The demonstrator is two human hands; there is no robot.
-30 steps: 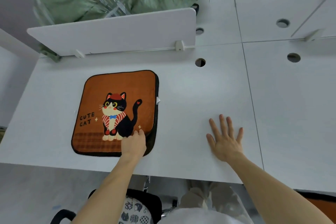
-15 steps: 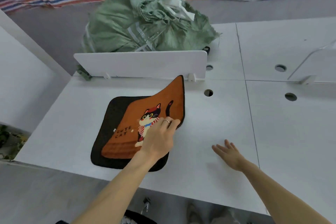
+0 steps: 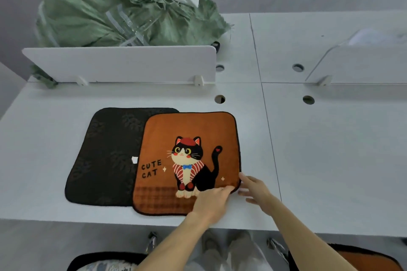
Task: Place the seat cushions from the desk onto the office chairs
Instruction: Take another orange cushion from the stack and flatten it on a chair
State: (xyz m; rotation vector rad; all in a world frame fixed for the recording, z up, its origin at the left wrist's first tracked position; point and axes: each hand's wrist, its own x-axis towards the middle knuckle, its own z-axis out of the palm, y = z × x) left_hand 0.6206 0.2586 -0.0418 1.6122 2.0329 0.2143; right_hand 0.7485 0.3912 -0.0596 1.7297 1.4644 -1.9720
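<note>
An orange seat cushion (image 3: 187,160) printed with a black cat and "CUTE CAT" lies flat on the white desk (image 3: 330,149). It overlaps the right edge of a second cushion (image 3: 105,156), which is dark with a leaf texture. My left hand (image 3: 211,202) grips the orange cushion's near right corner, fingers curled over it. My right hand (image 3: 255,189) touches the same corner from the right with straight fingers. Below the desk edge, one chair (image 3: 88,262) carries a patterned cushion and another chair (image 3: 363,259) carries an orange one.
A white divider panel (image 3: 119,64) stands along the back of the desk, with a bulky green sack (image 3: 114,6) behind it. Round cable holes (image 3: 219,99) sit near the panel. A second divider (image 3: 363,66) stands at the right. My legs (image 3: 226,253) are between the chairs.
My left hand lifted the orange cushion off the dark one and laid it flat farther right. My right hand moved from the bare desk to the cushion's corner.
</note>
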